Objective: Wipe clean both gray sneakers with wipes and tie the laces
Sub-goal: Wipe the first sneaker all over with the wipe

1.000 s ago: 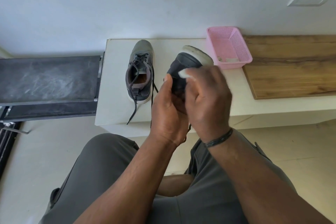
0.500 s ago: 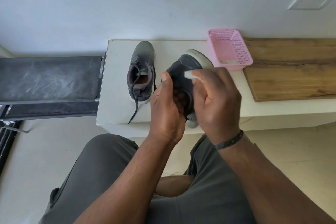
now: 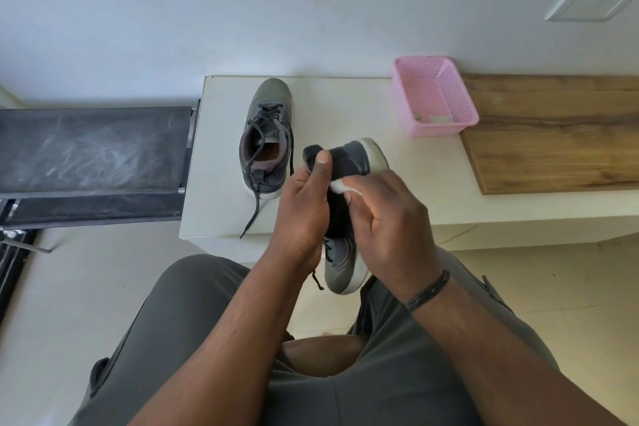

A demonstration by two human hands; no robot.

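One gray sneaker (image 3: 266,135) stands on the white bench (image 3: 221,162), toe to the wall, its dark laces undone and trailing to the front edge. I hold the second gray sneaker (image 3: 356,156) in the air over the bench's front edge, heel up and toe pointing down toward my lap. My left hand (image 3: 304,207) grips it at the heel collar, thumb on top. My right hand (image 3: 387,214) presses a white wipe (image 3: 340,186) against the sneaker's dark side near the heel.
A pink mesh basket (image 3: 434,97) with bits of white wipe inside sits at the back of the bench, against the wall. A wooden board (image 3: 553,135) covers the bench to the right. A dark metal table (image 3: 90,156) adjoins on the left. My knees fill the foreground.
The held sneaker has tipped so its toe now hangs down toward me. My right hand with the wipe slid from the toe end down to the side by the heel.
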